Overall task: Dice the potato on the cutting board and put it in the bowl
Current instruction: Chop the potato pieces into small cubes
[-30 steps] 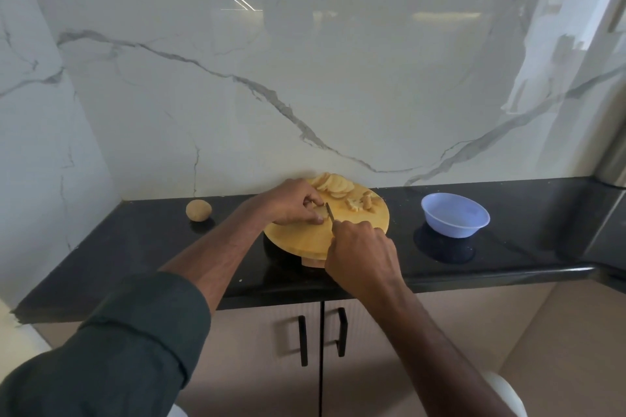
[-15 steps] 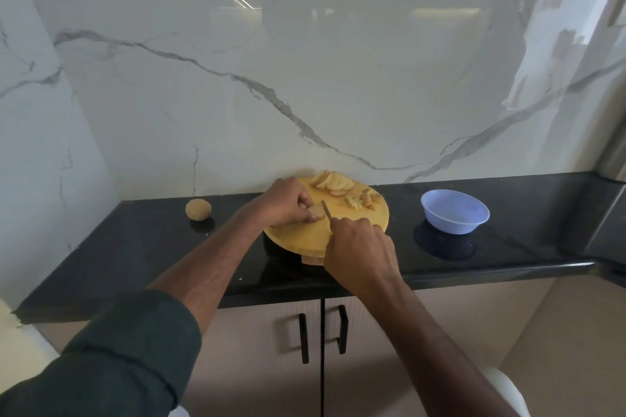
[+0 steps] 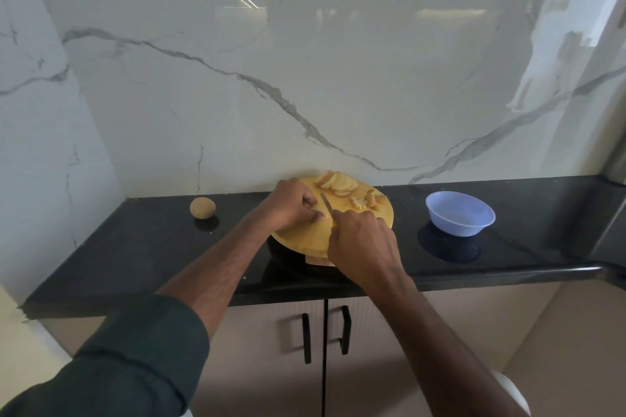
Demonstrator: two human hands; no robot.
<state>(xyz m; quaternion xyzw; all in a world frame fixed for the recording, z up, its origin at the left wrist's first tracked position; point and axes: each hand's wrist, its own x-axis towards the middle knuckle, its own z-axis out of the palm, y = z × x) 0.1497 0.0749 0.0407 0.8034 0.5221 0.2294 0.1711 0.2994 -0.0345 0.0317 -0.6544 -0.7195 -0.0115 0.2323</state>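
On the round cutting board (image 3: pixel 305 235) near the back edge of the worktop (image 3: pixel 142 244), the left hand (image 3: pixel 289 203) pins a small potato piece (image 3: pixel 320 215) under curled fingertips. The knife (image 3: pixel 327 205) lies just to the right of these fingertips, its blade running from the near side toward the wall, and the right hand (image 3: pixel 360 240) has its grip closed around the handle. I judge the next cut must come down beside the fingertips. Slices (image 3: pixel 338 183) lie at the board's far edge; the bowl (image 3: pixel 460 213) waits well apart to the right.

Head view looks forward and down at countertop (image 3: pixel 135 247)
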